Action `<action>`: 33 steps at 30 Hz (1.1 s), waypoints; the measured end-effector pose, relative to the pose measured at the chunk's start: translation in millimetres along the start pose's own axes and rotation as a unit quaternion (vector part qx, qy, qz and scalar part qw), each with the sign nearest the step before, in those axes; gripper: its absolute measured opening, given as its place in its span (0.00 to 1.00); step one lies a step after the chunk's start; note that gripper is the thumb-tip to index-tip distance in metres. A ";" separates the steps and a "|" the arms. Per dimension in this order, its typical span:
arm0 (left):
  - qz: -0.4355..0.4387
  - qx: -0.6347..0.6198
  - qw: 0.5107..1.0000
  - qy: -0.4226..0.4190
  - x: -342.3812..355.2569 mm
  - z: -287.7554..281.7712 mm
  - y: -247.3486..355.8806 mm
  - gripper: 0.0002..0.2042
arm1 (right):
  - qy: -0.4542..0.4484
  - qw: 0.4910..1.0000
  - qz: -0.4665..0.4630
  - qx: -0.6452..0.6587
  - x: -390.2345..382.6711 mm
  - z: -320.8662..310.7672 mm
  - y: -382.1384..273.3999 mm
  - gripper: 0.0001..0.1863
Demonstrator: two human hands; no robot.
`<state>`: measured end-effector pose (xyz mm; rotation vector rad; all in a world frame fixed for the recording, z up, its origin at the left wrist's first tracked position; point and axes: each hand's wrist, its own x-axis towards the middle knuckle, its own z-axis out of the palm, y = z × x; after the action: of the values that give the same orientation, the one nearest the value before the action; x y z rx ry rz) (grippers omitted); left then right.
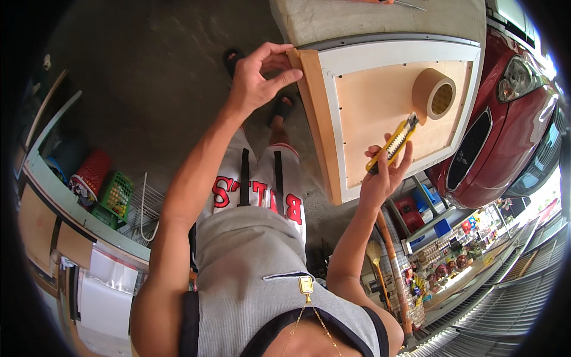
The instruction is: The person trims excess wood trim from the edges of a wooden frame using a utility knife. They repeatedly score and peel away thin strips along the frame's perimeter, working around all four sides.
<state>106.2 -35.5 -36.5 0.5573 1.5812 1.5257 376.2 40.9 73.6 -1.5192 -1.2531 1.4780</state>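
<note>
A white-edged picture frame (404,50) lies with its tan backing board (375,107) facing up. Along its near left side runs a strip of brown packing tape (318,113), folded over the edge. My left hand (259,77) is at the strip's upper end, index finger and thumb on the tape at the corner. In my right hand (383,178) is a yellow utility knife (392,143), its head pointing up and away over the backing board. Beside the knife's head a roll of brown packing tape (429,89) stands on the board.
The frame rests on a pale work surface (357,21), where an orange-handled tool (380,2) lies at the far edge. A dark red car (499,131) is parked close on the right. Shelves with boxes (416,208) and a broom (376,256) stand lower right. Baskets (113,199) sit at left.
</note>
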 end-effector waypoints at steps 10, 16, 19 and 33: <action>0.014 -0.035 0.997 0.062 2.1 -3.5 -4.0 0.10 | -0.088 0.985 -0.025 -0.145 -0.4 60.9 3.4 0.18; 0.026 -0.087 0.991 0.102 -1.6 -12.4 -1.7 0.08 | -0.222 0.916 -0.105 -0.318 -12.4 85.7 2.2 0.24; 0.009 -0.067 0.993 0.095 -2.7 -16.8 3.1 0.07 | -0.245 0.875 -0.173 -0.379 -10.0 95.1 1.5 0.24; 0.042 0.038 0.997 0.043 7.1 -28.7 21.0 0.04 | -0.243 0.818 -0.230 -0.468 -9.0 115.2 -7.0 0.23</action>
<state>74.3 -43.2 -21.2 0.6141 1.7063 1.5764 263.1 16.8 67.3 -1.1957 -2.7154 0.9458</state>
